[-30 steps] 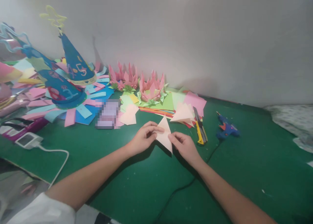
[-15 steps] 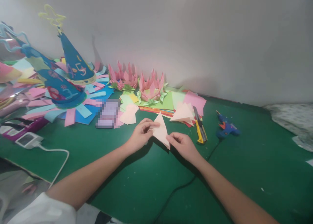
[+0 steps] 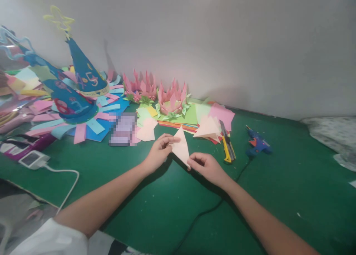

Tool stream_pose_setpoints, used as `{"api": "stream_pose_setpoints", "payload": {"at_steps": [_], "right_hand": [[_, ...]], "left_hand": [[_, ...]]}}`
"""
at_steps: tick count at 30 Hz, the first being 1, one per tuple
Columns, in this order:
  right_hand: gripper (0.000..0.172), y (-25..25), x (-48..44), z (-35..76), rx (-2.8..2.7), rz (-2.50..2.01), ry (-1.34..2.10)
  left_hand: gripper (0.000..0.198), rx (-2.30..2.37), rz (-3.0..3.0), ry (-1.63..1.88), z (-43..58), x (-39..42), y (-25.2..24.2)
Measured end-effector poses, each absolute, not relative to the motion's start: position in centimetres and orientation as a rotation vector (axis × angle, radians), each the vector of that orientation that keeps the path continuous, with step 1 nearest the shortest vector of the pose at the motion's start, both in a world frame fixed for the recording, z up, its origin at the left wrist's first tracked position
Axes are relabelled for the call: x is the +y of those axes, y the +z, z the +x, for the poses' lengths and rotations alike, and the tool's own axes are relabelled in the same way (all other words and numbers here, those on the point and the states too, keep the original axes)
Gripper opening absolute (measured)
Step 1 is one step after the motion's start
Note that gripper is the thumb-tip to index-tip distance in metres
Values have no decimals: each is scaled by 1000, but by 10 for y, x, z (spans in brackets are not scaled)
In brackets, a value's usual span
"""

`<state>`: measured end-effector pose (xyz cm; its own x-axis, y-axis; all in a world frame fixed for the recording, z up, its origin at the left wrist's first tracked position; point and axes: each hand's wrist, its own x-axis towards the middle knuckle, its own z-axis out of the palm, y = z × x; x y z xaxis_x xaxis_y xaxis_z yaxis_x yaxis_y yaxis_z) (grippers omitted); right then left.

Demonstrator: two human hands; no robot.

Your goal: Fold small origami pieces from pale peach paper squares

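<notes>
**Pale paper piece (image 3: 180, 148) creased, both your hands on it**

You have it over the green table (image 3: 155, 218), nearer to you than the coloured sheet stack (image 3: 190, 117). Can't tell if its lower edge touches the surface.

Your left hand (image 3: 160, 153) is nearly closed: thumb and fingers pinch the left edge, one finger along the face. Your right hand (image 3: 208, 168) is curled, thumb and finger pinching the lower right corner.

Progress, my read: this one's partway. Done: pointed shape with straight edges, so at least one fold looks made. Left: can't count remaining folds, since the underside is hidden.

Your front pink paper ring (image 3: 172, 99) and rear pink paper ring (image 3: 141, 86) stand with points up and green bits at the base; both look finished. The pale paper pile (image 3: 207, 128) right of the stack looks folded already, count unclear. Neither hand is on the yellow cutter (image 3: 228, 149) or glue gun (image 3: 258, 141).
</notes>
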<state>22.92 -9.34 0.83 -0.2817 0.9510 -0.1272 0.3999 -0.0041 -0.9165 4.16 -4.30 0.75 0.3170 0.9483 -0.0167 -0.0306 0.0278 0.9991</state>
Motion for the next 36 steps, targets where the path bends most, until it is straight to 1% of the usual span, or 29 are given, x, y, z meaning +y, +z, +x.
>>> {"api": "stream_pose_setpoints", "payload": {"at_steps": [11,22,27,32,36], "right_hand": [[32,7,-93,230,-1808,-1402,1194],[33,2,-93,230,-1736,-1368,1297],[32,2,-93,229,-1734,-1401,1269],[30,2,-94,228,-1763,-1436,1246],[34,3,-95,229,-1813,-1439,1224]], "left_hand": [[28,966,1204,1001,43,-41,3],[29,937,1271,1051,41,-38,3],[19,931,1377,1077,41,-36,-5],[21,929,1450,1109,43,-37,-8],[21,911,1407,1090,42,-36,-9]]}}
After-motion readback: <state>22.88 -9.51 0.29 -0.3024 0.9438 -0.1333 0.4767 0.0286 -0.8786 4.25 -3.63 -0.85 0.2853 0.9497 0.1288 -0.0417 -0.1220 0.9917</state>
